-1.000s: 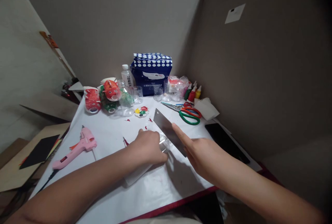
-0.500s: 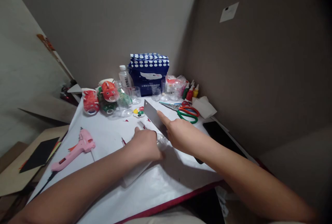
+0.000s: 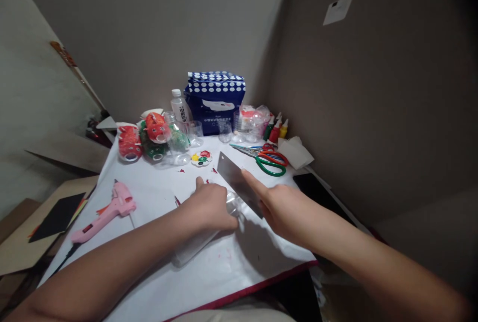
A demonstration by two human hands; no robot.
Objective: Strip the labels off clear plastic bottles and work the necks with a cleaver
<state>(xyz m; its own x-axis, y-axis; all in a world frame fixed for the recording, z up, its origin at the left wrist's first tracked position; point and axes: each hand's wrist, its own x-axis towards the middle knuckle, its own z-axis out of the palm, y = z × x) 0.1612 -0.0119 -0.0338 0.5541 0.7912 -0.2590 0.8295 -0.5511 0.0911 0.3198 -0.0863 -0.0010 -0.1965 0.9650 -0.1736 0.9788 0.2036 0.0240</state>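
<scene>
My left hand is wrapped round a clear plastic bottle lying on its side on the white cloth, and hides its middle. One end of the bottle shows past my fingers, near the blade. In my right hand is a cleaver with a broad grey blade and a hole at its far corner. My index finger lies along the blade's back, while the handle is hidden in my palm. The blade stands just right of the bottle, seemingly apart from it. Small red scraps lie beyond.
A pink glue gun lies at left. Red and green bottle crafts, clear cut bottles and a blue bag stand at the back. Scissors, paint bottles and a dark flat object are at right.
My right hand has moved the cleaver right and slightly down, away from the bottle, uncovering more of the bottle's end. My left hand keeps its grip. The view has shifted slightly.
</scene>
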